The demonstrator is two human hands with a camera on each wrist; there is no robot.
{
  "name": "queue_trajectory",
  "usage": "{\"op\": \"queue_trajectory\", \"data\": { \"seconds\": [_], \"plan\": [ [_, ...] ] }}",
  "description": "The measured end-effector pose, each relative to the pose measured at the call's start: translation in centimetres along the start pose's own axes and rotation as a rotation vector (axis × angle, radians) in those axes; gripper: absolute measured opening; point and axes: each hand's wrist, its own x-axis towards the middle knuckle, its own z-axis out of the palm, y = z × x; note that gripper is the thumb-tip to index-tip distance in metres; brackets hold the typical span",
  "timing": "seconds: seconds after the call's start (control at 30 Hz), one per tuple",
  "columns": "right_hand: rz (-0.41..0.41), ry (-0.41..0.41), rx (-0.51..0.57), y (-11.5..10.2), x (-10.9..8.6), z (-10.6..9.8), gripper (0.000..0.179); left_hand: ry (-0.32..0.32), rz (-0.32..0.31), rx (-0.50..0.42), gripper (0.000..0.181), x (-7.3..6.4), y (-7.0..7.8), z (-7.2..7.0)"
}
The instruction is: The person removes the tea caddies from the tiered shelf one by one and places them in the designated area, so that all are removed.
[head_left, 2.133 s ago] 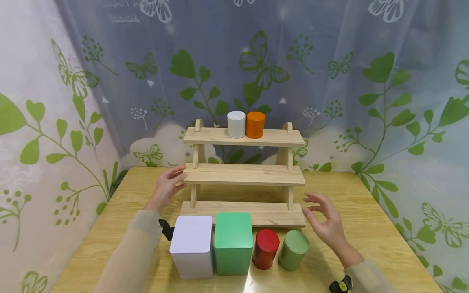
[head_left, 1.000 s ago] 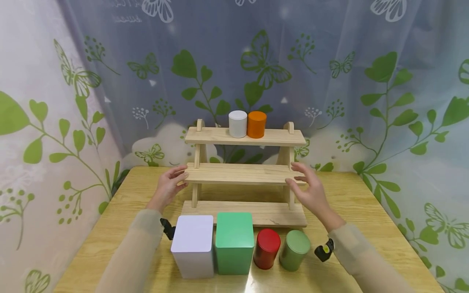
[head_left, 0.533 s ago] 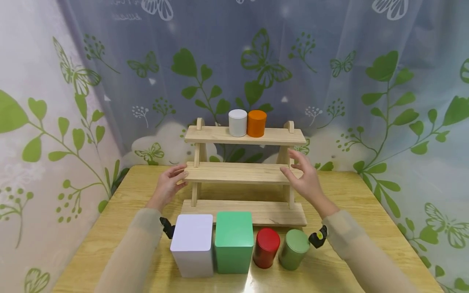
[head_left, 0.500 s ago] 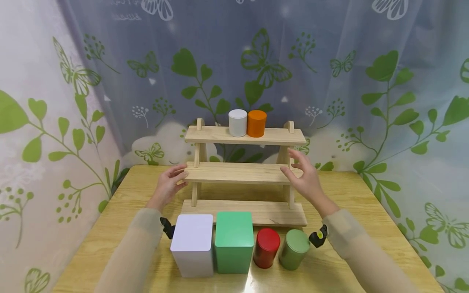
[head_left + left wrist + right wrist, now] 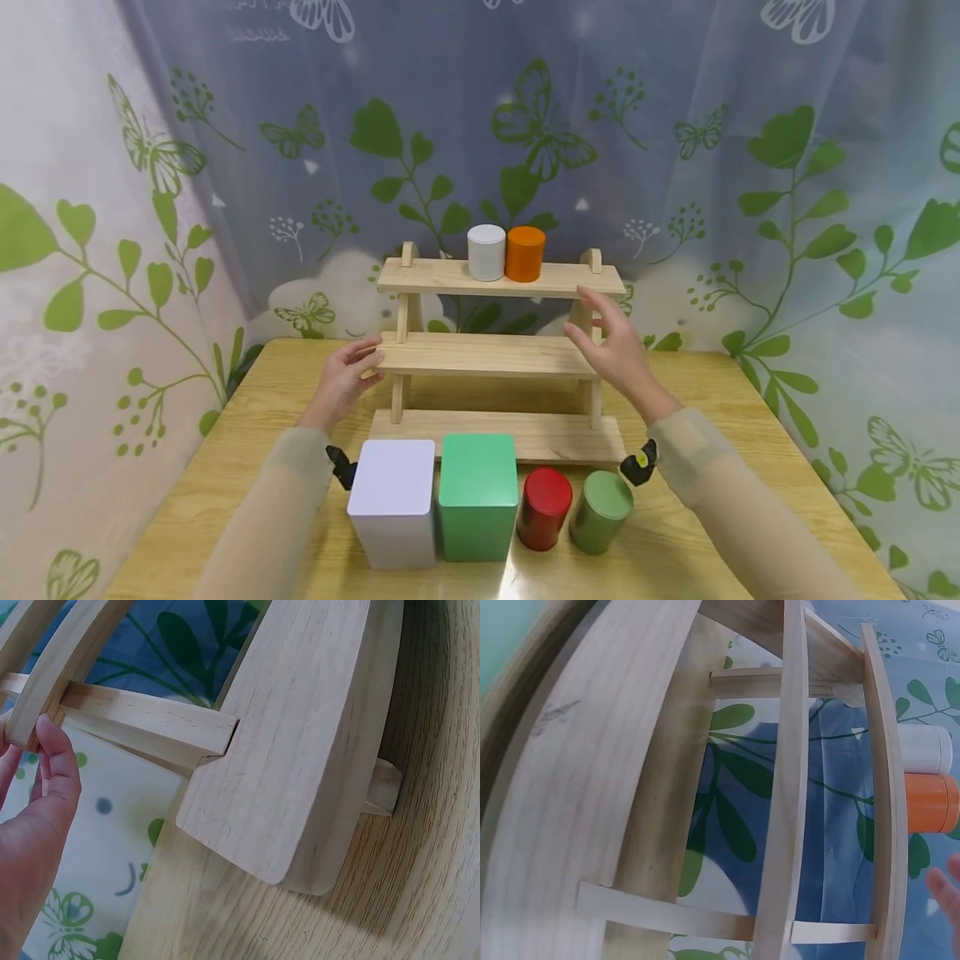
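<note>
A three-tier wooden display stand (image 5: 495, 356) rises in the middle of the table. With thumb and fingers, my left hand (image 5: 347, 379) pinches the left end of its middle shelf; the left wrist view shows the thumb (image 5: 58, 757) against the shelf end. My right hand (image 5: 617, 350), fingers spread and holding nothing, overlaps the stand's right side between the middle and top shelves. On the top shelf a white canister (image 5: 486, 253) and an orange canister (image 5: 525, 255) stand side by side. In the right wrist view, right fingertips (image 5: 946, 889) show below the orange canister (image 5: 930, 804).
In front of the stand, in a row, are a white box (image 5: 393, 500), a green box (image 5: 478, 500), a red canister (image 5: 544, 508) and a light green canister (image 5: 602, 512). A patterned curtain (image 5: 450, 125) hangs behind the wooden table (image 5: 225, 492).
My right hand has risen from beside the bottom shelf, moving up and left toward the top shelf. The left hand keeps its place on the middle shelf; the canisters and boxes have stayed put.
</note>
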Motion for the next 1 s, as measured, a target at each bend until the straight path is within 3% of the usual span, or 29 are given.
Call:
{"op": "queue_trajectory", "data": {
  "seconds": [0.53, 1.0],
  "plan": [
    [0.122, -0.036, 0.036, 0.0, 3.2, 1.1, 0.057, 0.0, -0.004, 0.01, 0.048, -0.4, 0.2, 0.1],
    [0.201, -0.055, 0.0, -0.4, 6.6, 1.9, 0.058, 0.022, -0.017, 0.027, 0.048, -0.2, 0.1, 0.3]
  ]
}}
